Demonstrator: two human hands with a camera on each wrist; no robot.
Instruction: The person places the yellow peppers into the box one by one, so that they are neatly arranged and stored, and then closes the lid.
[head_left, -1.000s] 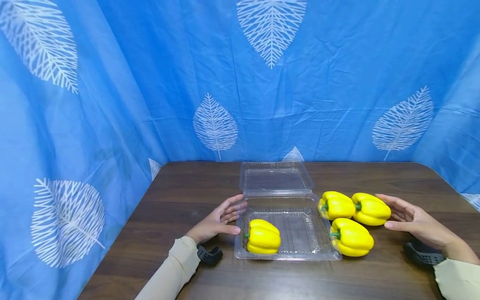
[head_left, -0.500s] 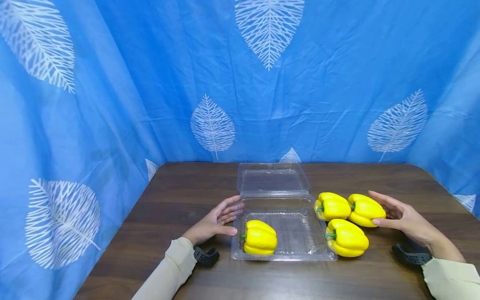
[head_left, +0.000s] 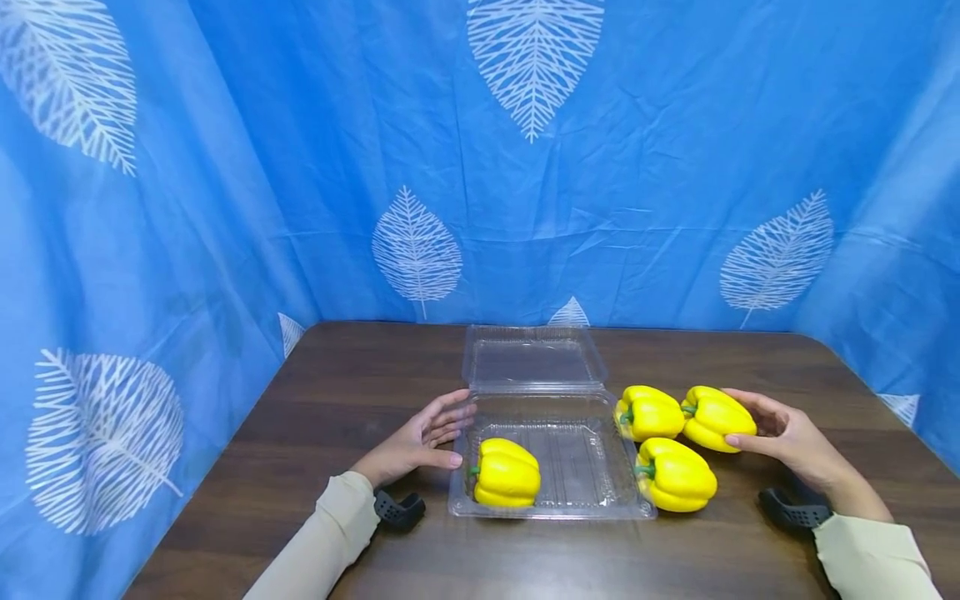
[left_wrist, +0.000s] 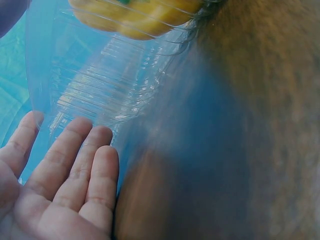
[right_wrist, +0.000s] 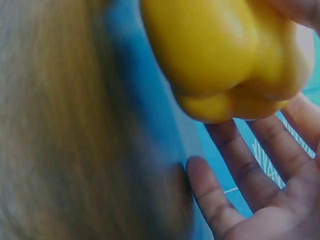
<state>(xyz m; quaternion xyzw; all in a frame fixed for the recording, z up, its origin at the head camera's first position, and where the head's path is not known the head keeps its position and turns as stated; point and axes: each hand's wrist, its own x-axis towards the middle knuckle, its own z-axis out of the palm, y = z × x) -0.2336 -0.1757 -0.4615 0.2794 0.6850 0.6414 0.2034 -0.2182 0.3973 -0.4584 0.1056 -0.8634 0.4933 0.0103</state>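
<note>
Right hand: the right hand (head_left: pixel 795 442) is straddling the rightmost yellow bell pepper, thumb on its near side, fingers spread along the far side; cannot tell whether they are squeezing.
Held-side pepper: the glossy yellow, blocky rightmost bell pepper (head_left: pixel 720 421) is lying on its side on the table, right of the container.
Its axis: the long axis is running left to right, slightly slanted, right end nearer the person; the green stem (head_left: pixel 687 410) is pointing left, the blunt end facing the right palm.
Other loose peppers: a yellow back-left bell pepper (head_left: pixel 652 414) and a yellow front bell pepper (head_left: pixel 681 475) are lying just beside the container's right rim, stems also pointing left.
Packed pepper: a yellow boxed bell pepper (head_left: pixel 508 473) is lying in the container's front left part, stem pointing left.
Container: a clear plastic rectangular container (head_left: pixel 585 467) is sitting before the person, its clear hinged lid (head_left: pixel 534 358) folded back toward the curtain.
Left hand: the left hand (head_left: pixel 420 442) is holding nothing, fingers extended at the container's left wall, thumb apart; cannot tell if fingertips are touching.
Setting: a dark brown wood-grain table (head_left: pixel 675 562) is standing before a blue leaf-print curtain (head_left: pixel 645 167).
</note>
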